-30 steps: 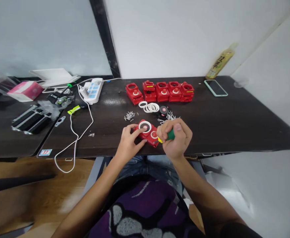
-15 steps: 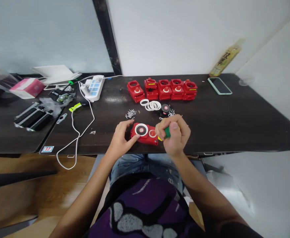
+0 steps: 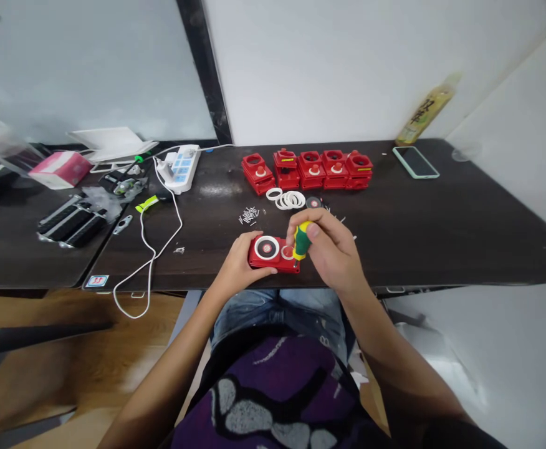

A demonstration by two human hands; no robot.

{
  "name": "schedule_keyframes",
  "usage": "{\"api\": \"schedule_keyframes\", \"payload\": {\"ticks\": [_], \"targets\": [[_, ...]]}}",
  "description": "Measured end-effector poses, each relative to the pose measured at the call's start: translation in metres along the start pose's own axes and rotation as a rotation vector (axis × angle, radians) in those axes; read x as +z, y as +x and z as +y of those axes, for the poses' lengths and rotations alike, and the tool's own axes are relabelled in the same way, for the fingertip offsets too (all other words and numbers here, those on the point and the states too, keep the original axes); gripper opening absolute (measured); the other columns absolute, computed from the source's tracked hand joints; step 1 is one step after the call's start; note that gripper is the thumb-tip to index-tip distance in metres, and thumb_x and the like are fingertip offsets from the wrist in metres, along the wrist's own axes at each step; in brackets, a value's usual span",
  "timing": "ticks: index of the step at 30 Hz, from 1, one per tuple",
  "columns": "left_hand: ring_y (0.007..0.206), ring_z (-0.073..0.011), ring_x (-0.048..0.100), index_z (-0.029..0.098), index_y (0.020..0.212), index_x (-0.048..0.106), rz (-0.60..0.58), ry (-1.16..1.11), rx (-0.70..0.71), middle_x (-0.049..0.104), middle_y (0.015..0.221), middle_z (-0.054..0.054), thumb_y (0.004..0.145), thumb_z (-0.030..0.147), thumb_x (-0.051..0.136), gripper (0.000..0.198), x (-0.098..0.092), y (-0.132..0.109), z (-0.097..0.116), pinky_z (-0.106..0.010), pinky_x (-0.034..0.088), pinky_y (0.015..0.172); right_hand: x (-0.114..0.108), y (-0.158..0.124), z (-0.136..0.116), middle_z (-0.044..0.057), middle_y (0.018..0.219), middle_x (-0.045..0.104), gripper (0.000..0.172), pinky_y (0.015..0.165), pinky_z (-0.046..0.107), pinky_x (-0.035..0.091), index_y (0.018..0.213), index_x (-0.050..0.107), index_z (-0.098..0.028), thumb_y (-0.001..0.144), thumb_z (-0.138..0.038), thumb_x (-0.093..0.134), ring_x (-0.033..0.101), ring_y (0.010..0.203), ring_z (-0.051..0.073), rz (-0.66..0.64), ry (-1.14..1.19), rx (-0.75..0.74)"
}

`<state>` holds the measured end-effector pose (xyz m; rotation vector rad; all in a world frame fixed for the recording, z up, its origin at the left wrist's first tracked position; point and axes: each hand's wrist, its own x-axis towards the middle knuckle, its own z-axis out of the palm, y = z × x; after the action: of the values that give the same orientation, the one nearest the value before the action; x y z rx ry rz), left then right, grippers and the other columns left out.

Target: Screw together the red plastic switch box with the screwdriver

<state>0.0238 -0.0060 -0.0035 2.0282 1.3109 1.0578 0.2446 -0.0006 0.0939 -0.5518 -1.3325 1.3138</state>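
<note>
A red plastic box (image 3: pixel 273 253) with a white ring and black disc on top lies near the front edge of the dark table (image 3: pixel 441 231). My left hand (image 3: pixel 236 269) grips its left side and front. My right hand (image 3: pixel 331 249) is closed round a green and yellow screwdriver (image 3: pixel 301 239), held nearly upright with its tip down on the right part of the box. Behind my hands lie several white rings (image 3: pixel 288 199), a small black disc (image 3: pixel 313 202) and a heap of small screws (image 3: pixel 249 216).
A row of several red boxes (image 3: pixel 308 169) stands at the back. A phone (image 3: pixel 416 162) and a bottle (image 3: pixel 425 110) sit back right. A white power strip (image 3: pixel 180 167) with a trailing cable (image 3: pixel 149 249), a pink box (image 3: pixel 60 169) and tools lie to the left.
My right hand has turned the screwdriver from lying sideways to nearly upright over the box. My left hand has slid from the box's top to its left side.
</note>
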Motion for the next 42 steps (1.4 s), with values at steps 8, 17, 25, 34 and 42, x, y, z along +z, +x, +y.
{"api": "schedule_keyframes", "payload": {"ticks": [8,17,25,34,42], "targets": [[0.126,-0.0333,0.064,0.024,0.138,0.051,-0.028,0.056,-0.047,0.065,0.135,-0.011,0.072,0.048,0.095,0.083,0.000,0.000,0.007,-0.049,0.050,0.109,0.006,0.000,-0.001,-0.005,0.058,0.052,0.031,0.049,0.024,0.033,0.083,0.062,-0.021,0.105,-0.043,0.057,0.043,0.049,0.008,0.002,0.067,-0.055],[0.119,-0.0333,0.066,0.023,0.134,0.052,-0.050,0.093,-0.079,0.069,0.128,-0.010,0.071,0.045,0.095,0.079,0.000,0.000,0.010,-0.048,0.048,0.105,-0.007,0.011,-0.005,-0.007,0.049,0.050,0.041,0.041,0.022,0.024,0.082,0.061,-0.019,0.103,-0.054,0.057,0.035,0.040,0.006,-0.251,0.064,0.075],[0.120,-0.0325,0.066,0.024,0.134,0.052,-0.065,0.111,-0.089,0.069,0.130,-0.009,0.073,0.043,0.095,0.076,-0.001,0.002,0.013,-0.047,0.047,0.106,-0.016,0.020,-0.003,-0.004,0.078,0.060,0.022,0.070,0.028,0.046,0.092,0.060,-0.023,0.095,-0.041,0.073,0.056,0.071,0.011,0.077,-0.403,-0.085],[0.118,-0.0319,0.066,0.025,0.134,0.053,-0.069,0.140,-0.073,0.068,0.131,-0.009,0.072,0.045,0.095,0.077,-0.001,0.001,0.011,-0.046,0.048,0.105,-0.011,0.017,0.020,-0.008,0.071,0.065,0.044,0.074,0.033,0.055,0.087,0.059,-0.026,0.066,-0.025,0.097,0.067,0.066,0.015,0.548,-0.410,-0.338],[0.116,-0.0321,0.067,0.024,0.132,0.053,-0.060,0.120,-0.078,0.069,0.126,-0.008,0.071,0.046,0.095,0.077,-0.002,0.002,0.013,-0.047,0.049,0.104,-0.021,0.019,0.017,-0.005,0.062,0.066,0.018,0.058,0.032,0.057,0.088,0.073,-0.023,0.085,-0.036,0.085,0.070,0.056,0.016,0.137,-0.188,-0.106]]}}
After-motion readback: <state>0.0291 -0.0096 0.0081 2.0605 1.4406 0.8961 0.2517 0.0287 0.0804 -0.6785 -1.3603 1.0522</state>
